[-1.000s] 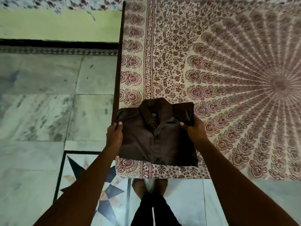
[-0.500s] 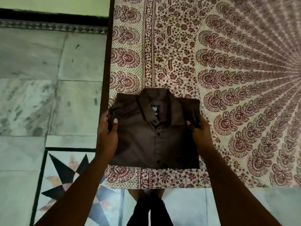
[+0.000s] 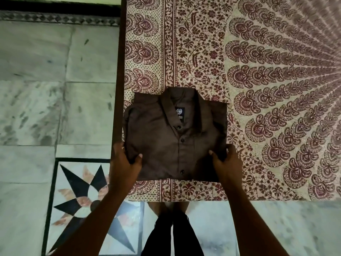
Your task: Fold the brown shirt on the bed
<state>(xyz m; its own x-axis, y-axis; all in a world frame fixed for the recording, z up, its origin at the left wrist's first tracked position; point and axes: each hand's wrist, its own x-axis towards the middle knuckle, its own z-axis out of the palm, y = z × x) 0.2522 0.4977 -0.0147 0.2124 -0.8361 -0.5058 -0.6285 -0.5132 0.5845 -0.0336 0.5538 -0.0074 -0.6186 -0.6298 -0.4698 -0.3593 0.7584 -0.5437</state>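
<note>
The brown shirt (image 3: 166, 141) lies folded into a neat rectangle at the near left corner of the bed (image 3: 267, 89), collar away from me and button placket facing up. My left hand (image 3: 123, 163) grips the shirt's left edge near its lower corner, thumb on top of the cloth. My right hand (image 3: 227, 163) holds the right edge at about the same height, thumb on top and fingers tucked under the fold. The shirt's left side reaches over the bed's left edge.
A patterned maroon and cream bedspread covers the bed. Left of the bed lies marble floor (image 3: 55, 89) with a star inlay (image 3: 86, 196). My legs and feet (image 3: 171, 228) stand at the bed's near edge.
Both hands have slid down the shirt's sides from near the shoulders toward the lower corners. The camera has come closer, so the shirt fills more of the view.
</note>
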